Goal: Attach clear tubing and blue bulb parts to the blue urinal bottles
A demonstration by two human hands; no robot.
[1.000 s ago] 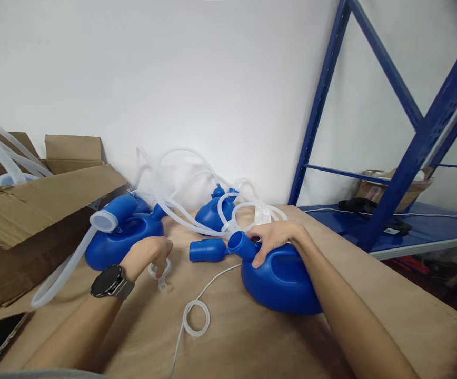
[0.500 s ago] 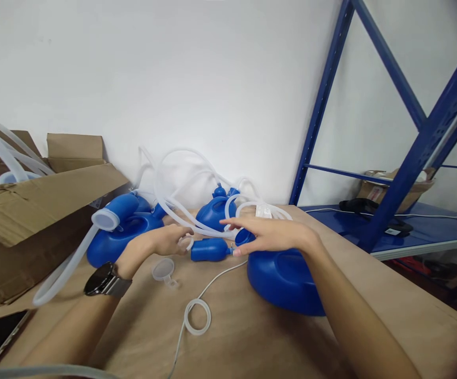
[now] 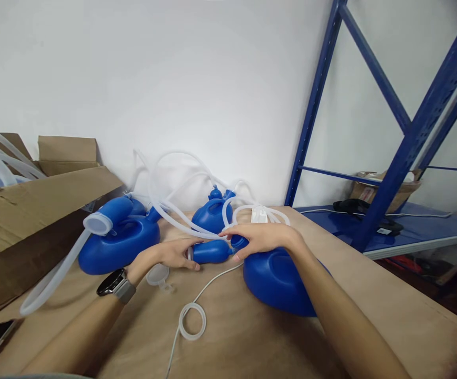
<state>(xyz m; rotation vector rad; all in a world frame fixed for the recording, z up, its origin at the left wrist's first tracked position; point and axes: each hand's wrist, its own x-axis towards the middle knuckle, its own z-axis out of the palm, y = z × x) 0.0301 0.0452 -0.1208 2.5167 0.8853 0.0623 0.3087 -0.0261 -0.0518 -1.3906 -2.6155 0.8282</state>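
A blue bottle-shaped urinal funnel [image 3: 211, 251] lies on its side on the brown tabletop, with a pale rim at its left end. My left hand [image 3: 178, 253], a watch on its wrist, is closed around that rimmed end, thumb on the near side and fingers behind. My right hand [image 3: 266, 237] arches over the mouth of a large blue urinal jug [image 3: 279, 281]. Its thumb and fingers are apart, with the thumb tip close to the funnel's narrow right end. A clear round cap with a tab [image 3: 158, 275] rests just below my left hand.
An open cardboard box [image 3: 42, 221] holding pale tubes stands at left. Beside it sits another blue jug [image 3: 120, 242] with funnel and hose. Behind are a third blue jug [image 3: 208, 215] and coiled white tubing [image 3: 278, 213]. A looped thin cable [image 3: 192, 321] lies in front; blue shelving [image 3: 315, 105] rises at right.
My left hand has come forward and closed around the rimmed end of the funnel. My right hand has lowered slightly over the jug's mouth. The view has shifted a little.
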